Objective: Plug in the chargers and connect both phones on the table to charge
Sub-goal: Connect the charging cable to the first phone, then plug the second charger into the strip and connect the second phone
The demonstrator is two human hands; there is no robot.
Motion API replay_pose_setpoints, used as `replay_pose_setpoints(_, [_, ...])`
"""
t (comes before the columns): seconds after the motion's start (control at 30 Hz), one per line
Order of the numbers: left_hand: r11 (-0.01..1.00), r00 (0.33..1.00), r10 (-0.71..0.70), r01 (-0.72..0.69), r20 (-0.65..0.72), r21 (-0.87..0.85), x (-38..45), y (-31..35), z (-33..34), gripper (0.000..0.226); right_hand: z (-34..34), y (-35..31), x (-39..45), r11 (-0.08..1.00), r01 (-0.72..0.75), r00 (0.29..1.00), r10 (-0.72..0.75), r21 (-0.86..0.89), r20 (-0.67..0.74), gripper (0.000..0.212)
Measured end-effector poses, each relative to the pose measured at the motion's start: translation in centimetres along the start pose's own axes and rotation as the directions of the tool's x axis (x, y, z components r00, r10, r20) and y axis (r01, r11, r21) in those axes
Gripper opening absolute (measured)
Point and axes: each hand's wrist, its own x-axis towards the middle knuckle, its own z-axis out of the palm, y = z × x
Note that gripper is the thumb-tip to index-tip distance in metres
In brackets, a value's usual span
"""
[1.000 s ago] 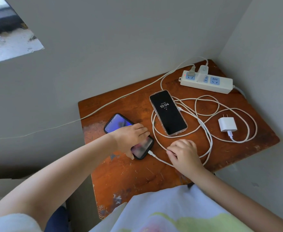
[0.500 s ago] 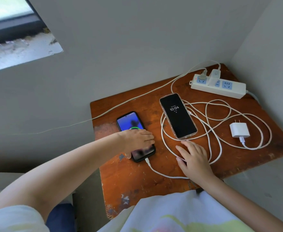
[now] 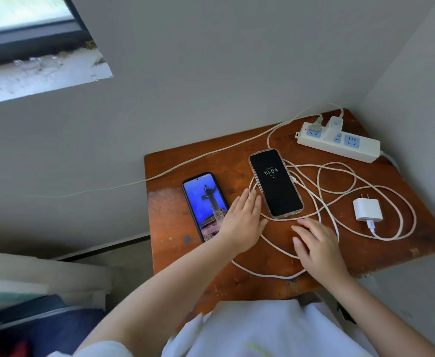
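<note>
A black-cased phone point(image 3: 204, 204) with a lit blue screen lies at the left of the wooden table point(image 3: 267, 276). A second phone point(image 3: 275, 183) in a clear case shows 10:04 beside it. My left hand point(image 3: 242, 225) hovers open between the two phones, fingers flat and holding nothing. My right hand point(image 3: 316, 243) rests open, fingers spread, over loops of white cable point(image 3: 337, 191) below the clear-cased phone. A white power strip point(image 3: 340, 144) at the back right carries one plugged white charger point(image 3: 334, 124). Another white charger point(image 3: 367, 210) lies loose on the table at the right.
A thin white cord point(image 3: 159, 175) runs from the strip off the table's left edge. Grey walls close in behind and to the right. A window sill point(image 3: 43, 76) is at the upper left. White cloth point(image 3: 275, 331) lies at the table's near edge.
My left hand has lifted off the black-cased phone and moved right toward the clear-cased one. My right hand has opened and shifted slightly over the cable. The camera view has moved.
</note>
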Motion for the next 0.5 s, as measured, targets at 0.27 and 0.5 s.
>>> replay_pose_setpoints(0.27, [0.971, 0.969, -0.213, 0.196, -0.127, -0.137, 4.5, 2.4, 1.6, 0.06, -0.9, 4.1, 0.2, 0.958, -0.201, 0.951, 0.241, -0.205, 0.193, 0.039])
replay_pose_setpoints(0.5, [0.941, 0.931, -0.318, 0.287, -0.18, -0.179, 5.6, 2.2, 2.4, 0.064, -2.4, 5.0, 1.1, 0.974, -0.171, 0.922, 0.212, -0.15, 0.323, 0.039])
